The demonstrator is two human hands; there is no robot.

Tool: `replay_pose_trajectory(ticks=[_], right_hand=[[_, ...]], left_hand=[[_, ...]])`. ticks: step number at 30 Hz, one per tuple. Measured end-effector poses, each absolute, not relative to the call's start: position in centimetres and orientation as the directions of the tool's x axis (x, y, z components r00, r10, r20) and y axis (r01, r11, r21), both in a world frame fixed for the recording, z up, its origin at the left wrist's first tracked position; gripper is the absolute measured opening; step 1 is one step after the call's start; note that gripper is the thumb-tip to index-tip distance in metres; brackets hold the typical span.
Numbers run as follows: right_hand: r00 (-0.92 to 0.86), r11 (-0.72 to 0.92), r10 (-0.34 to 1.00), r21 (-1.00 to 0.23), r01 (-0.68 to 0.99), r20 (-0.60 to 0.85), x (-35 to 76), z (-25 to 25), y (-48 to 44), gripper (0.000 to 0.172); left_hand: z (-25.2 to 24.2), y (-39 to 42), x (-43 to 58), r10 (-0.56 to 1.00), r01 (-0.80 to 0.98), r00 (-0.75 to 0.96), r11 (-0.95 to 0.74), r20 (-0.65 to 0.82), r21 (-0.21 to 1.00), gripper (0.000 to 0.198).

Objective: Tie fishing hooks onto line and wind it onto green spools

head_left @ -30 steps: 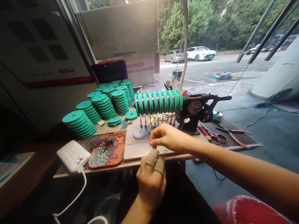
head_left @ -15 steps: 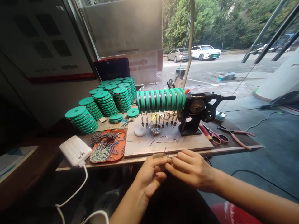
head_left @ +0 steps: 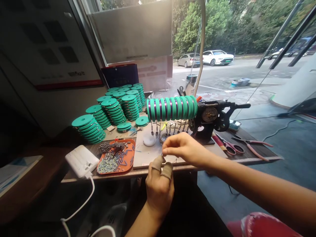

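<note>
Head view: the right hand [head_left: 179,147] pinches a tiny, indistinct dark piece [head_left: 162,154], seemingly unfinished, by the tape-wrapped left hand [head_left: 160,184], grip unclear, over the wooden desk [head_left: 274,155], where round green spools [head_left: 89,130] stand stacked.

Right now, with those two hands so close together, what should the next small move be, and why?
Perhaps the right hand should pinch slightly tighter while the left hand holds steady. The right fingertips meet just above the left's curled fingers, two wrapped in cloth; anything held there is too small to make out, so it might slip.
</note>
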State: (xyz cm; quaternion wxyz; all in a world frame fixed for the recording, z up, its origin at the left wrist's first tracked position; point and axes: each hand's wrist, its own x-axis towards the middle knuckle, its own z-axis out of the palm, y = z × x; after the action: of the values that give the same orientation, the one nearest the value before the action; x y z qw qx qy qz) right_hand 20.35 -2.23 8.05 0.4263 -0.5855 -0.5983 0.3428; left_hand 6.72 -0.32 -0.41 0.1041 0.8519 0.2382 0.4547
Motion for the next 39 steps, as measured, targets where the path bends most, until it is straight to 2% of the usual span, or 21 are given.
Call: replay_pose_trajectory(ticks=[2, 3, 5, 6, 7, 8, 9, 11, 12, 14, 20, 22, 26, 28, 29, 31, 33, 34, 36, 38, 39], right_hand=[[0.016, 0.063, 0.997, -0.902, 0.428, 0.078, 20.1, 8.2, -0.3, 0.010], [0.001, 0.070, 0.997, -0.892, 0.446, 0.079, 20.0, 8.1, 0.0, 0.010], [0.023, 0.082, 0.994, -0.872, 0.483, 0.107, 20.0, 7.7, -0.8, 0.005], [0.043, 0.129, 0.983, -0.833, 0.538, 0.180, 20.1, 7.3, -1.8, 0.004], [0.051, 0.195, 0.957, -0.764, 0.615, 0.285, 20.3, 6.9, -2.9, 0.007], [0.014, 0.293, 0.897, -0.619, 0.729, 0.441, 20.6, 6.5, -4.2, 0.010], [-0.092, 0.381, 0.821, -0.419, 0.824, 0.564, 20.8, 5.9, -5.4, 0.014], [-0.344, 0.465, 0.680, -0.017, 0.885, 0.648, 21.0, 4.8, -7.1, 0.021], [-0.429, 0.476, 0.640, 0.110, 0.873, 0.638, 21.0, 4.2, -7.6, 0.023], [-0.493, 0.470, 0.607, 0.219, 0.855, 0.624, 20.7, 3.3, -8.1, 0.024], [-0.425, 0.488, 0.716, 0.039, 0.872, 0.554, 19.6, 2.6, -8.8, 0.036], [-0.417, 0.473, 0.703, 0.059, 0.879, 0.576, 19.9, 2.9, -9.0, 0.034], [-0.513, 0.494, 0.625, 0.211, 0.843, 0.589, 20.7, 3.0, -8.4, 0.026], [-0.496, 0.515, 0.618, 0.162, 0.841, 0.609, 20.9, 2.6, -7.9, 0.026], [-0.433, 0.519, 0.643, 0.056, 0.853, 0.632, 21.0, 2.2, -7.8, 0.026], [-0.160, 0.455, 0.777, -0.367, 0.811, 0.609, 21.0, 1.4, -7.7, 0.022], [0.112, 0.252, 0.923, -0.801, 0.543, 0.367, 20.9, 0.6, -8.0, 0.020], [0.165, 0.146, 0.960, -0.908, 0.393, 0.225, 20.7, 0.4, -8.3, 0.022], [0.168, 0.023, 0.984, -0.969, 0.246, 0.066, 20.2, 0.3, -9.1, 0.026], [0.175, 0.006, 0.982, -0.949, 0.315, 0.064, 19.5, 1.0, -10.0, 0.023], [0.177, 0.019, 0.980, -0.924, 0.381, 0.093, 19.2, 1.6, -10.4, 0.019]], left_hand=[[-0.1, -0.3, 6.6, 0.487, 0.297, 0.483, -0.873, 0.728, 0.387, 0.025], [0.3, -0.3, 6.6, 0.515, 0.264, 0.494, -0.856, 0.701, 0.443, 0.022], [1.4, -0.2, 6.7, 0.666, 0.176, 0.519, -0.697, 0.536, 0.695, 0.015], [2.0, -0.1, 6.9, 0.760, 0.123, 0.532, -0.504, 0.372, 0.855, 0.012], [2.5, 0.1, 7.0, 0.818, 0.058, 0.556, -0.214, 0.146, 0.975, 0.010], [2.9, 0.3, 7.1, 0.800, -0.009, 0.592, 0.125, -0.095, 0.992, 0.007], [3.1, 0.5, 7.3, 0.716, -0.060, 0.636, 0.418, -0.288, 0.906, 0.005], [3.3, 0.9, 7.5, 0.530, -0.100, 0.703, 0.734, -0.475, 0.671, 0.007], [3.3, 0.9, 7.6, 0.485, -0.104, 0.715, 0.786, -0.503, 0.609, 0.009], [3.2, 0.9, 7.6, 0.462, -0.100, 0.724, 0.805, -0.512, 0.584, 0.010], [3.4, 0.8, 7.5, 0.509, -0.146, 0.703, 0.788, -0.497, 0.599, 0.011], [3.4, 1.0, 7.6, 0.490, -0.137, 0.704, 0.803, -0.513, 0.580, 0.010], [2.9, 0.8, 7.7, 0.433, -0.119, 0.720, 0.847, -0.542, 0.518, 0.011], [2.7, 0.5, 7.7, 0.425, -0.131, 0.722, 0.859, -0.547, 0.495, 0.013], [2.6, 0.3, 7.7, 0.422, -0.137, 0.722, 0.864, -0.549, 0.484, 0.013], [2.6, 0.1, 7.7, 0.408, -0.142, 0.737, 0.873, -0.538, 0.466, 0.011], [2.7, -0.1, 7.8, 0.400, -0.118, 0.770, 0.855, -0.497, 0.504, 0.011], [2.7, -0.2, 7.9, 0.412, -0.090, 0.783, 0.817, -0.466, 0.569, 0.009], [2.8, -0.4, 8.0, 0.530, -0.033, 0.762, 0.605, -0.371, 0.796, 0.007], [2.7, -0.6, 8.0, 0.717, 0.033, 0.681, 0.178, -0.153, 0.983, 0.010], [2.5, -0.8, 7.9, 0.769, 0.077, 0.639, -0.060, -0.003, 0.995, 0.011]])
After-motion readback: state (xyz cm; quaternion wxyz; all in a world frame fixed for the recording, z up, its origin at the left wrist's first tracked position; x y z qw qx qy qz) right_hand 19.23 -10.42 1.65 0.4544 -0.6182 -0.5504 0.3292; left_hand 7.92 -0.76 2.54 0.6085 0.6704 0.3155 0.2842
